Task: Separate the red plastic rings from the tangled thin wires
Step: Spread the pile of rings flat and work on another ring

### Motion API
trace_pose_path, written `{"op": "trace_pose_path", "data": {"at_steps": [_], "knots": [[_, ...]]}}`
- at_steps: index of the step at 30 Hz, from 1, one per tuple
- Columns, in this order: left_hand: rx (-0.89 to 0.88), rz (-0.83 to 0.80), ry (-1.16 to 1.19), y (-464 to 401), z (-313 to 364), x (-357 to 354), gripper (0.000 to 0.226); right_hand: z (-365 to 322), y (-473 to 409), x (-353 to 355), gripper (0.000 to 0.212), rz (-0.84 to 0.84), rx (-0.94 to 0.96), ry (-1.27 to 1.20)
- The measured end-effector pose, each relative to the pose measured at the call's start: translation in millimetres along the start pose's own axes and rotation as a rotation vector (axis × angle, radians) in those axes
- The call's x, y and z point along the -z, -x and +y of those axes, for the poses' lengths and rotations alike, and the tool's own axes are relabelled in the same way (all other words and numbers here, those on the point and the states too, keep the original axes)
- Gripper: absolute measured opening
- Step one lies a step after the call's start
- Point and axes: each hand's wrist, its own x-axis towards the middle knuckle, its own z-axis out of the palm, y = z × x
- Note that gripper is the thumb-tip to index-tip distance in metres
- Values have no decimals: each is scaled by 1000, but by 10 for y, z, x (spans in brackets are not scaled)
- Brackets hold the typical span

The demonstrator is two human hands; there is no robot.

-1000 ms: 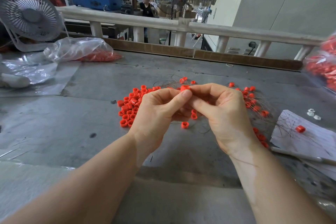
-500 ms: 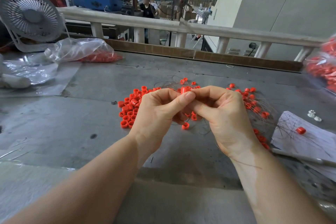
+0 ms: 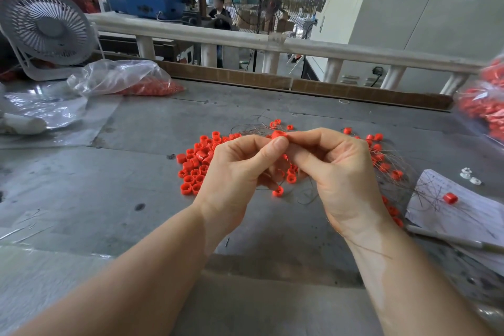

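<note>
Both hands meet above the grey table. My left hand (image 3: 240, 169) and my right hand (image 3: 338, 169) pinch one red ring (image 3: 278, 134) between thumbs and forefingers; thin wire runs from it. A heap of loose red rings (image 3: 195, 169) lies just left of my left hand. To the right, a tangle of thin wires (image 3: 392, 169) with more red rings threaded in it spreads behind my right hand. A single ring (image 3: 277, 191) lies below my fingers.
A white paper sheet (image 3: 458, 215) with one red ring (image 3: 449, 198) lies at the right, a pen (image 3: 450, 239) along its near edge. Clear bags of red rings sit at back left (image 3: 128, 80) and far right (image 3: 485, 109). A white fan (image 3: 45, 30) stands back left.
Both hands stay together on the ring; they have dropped slightly in the view and the fingers have shifted a little on the ring.
</note>
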Motion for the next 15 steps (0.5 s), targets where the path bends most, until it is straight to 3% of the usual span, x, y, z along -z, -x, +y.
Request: {"op": "trace_pose_path", "data": {"at_steps": [11, 15], "knots": [[-29, 63, 46, -9, -16, 38, 17, -12, 7, 5, 12, 18, -43, 20], [-51, 32, 108, -17, -10, 52, 28, 3, 11, 6, 12, -2, -79, 42]]}}
